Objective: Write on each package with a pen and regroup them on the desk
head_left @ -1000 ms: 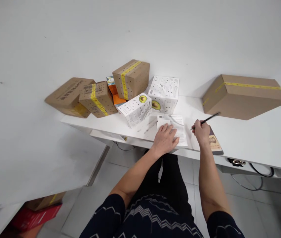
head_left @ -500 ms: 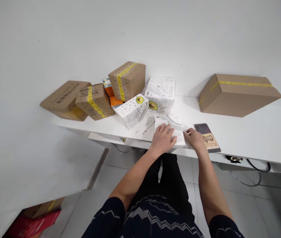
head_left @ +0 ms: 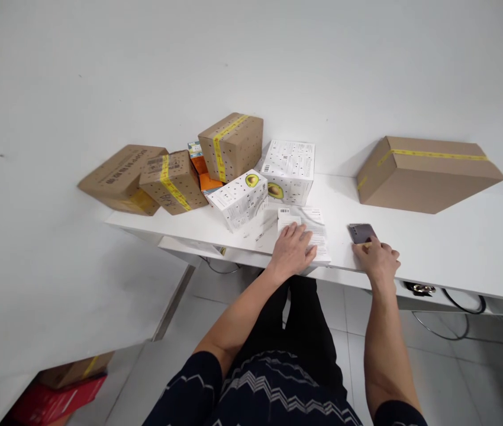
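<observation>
My left hand (head_left: 293,249) lies with its fingers spread on a flat white printed carton (head_left: 319,236) near the table's front edge. Small text, a barcode and a grey curved line show on that carton. To the right of it, my right hand (head_left: 378,257) is over a dark phone (head_left: 360,232), thumb along one side and fingers curled across to the other. The phone lies on the table, its camera end showing and its lower part covered by the hand. Behind the left hand are a white box with an avocado picture (head_left: 240,201) and a larger white avocado box (head_left: 291,168).
Brown taped cartons (head_left: 231,148) and an orange packet (head_left: 207,180) crowd the left of the white table (head_left: 447,242). A big brown carton (head_left: 429,177) stands at the back right against the wall. Cables (head_left: 464,302) hang below the front edge.
My right hand has moved right, from beside the white carton onto the phone, and its fingers have closed around it. My left hand has stayed on the carton.
</observation>
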{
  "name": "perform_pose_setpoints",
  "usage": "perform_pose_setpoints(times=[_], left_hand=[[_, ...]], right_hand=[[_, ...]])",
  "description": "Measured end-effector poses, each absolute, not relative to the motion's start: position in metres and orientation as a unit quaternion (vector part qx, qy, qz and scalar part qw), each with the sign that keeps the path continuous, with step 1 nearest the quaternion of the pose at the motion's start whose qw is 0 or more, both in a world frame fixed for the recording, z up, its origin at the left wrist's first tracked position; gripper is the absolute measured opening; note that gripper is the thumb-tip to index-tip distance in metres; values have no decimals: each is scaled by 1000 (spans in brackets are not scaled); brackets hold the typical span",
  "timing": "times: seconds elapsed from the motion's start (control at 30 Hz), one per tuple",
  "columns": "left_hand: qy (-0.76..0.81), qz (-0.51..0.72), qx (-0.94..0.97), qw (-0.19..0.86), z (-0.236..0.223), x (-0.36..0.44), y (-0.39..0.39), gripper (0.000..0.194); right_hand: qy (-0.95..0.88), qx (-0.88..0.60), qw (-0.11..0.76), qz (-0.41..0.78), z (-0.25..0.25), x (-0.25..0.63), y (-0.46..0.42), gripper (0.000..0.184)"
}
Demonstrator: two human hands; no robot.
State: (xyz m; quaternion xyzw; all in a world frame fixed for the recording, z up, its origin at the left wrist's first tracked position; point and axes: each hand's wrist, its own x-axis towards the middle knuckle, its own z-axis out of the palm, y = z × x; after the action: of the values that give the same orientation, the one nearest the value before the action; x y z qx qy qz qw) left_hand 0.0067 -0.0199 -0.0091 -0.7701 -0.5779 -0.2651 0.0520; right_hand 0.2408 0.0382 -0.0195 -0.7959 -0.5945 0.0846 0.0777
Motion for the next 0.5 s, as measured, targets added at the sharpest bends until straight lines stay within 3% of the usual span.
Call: perform_pose_setpoints(times=[0.17,0.27,0.4,0.5], left_hand=[[-578,-263,-770,57,-9,7,-20,36],[-579,-262,-769,63,-9,8,-20,36],[-577,-265,-769,76,-10,9,-20,36],[-571,-282,-768,65,-9,8,-19,29]], right_hand=[[-580,-800,115,102,-10,242,38,67],[-544,-785,240,176,-2,241,34,68],[-436,-617,495,429,20,222,24,60],[-347,-421,538,643,43,191,17,57]])
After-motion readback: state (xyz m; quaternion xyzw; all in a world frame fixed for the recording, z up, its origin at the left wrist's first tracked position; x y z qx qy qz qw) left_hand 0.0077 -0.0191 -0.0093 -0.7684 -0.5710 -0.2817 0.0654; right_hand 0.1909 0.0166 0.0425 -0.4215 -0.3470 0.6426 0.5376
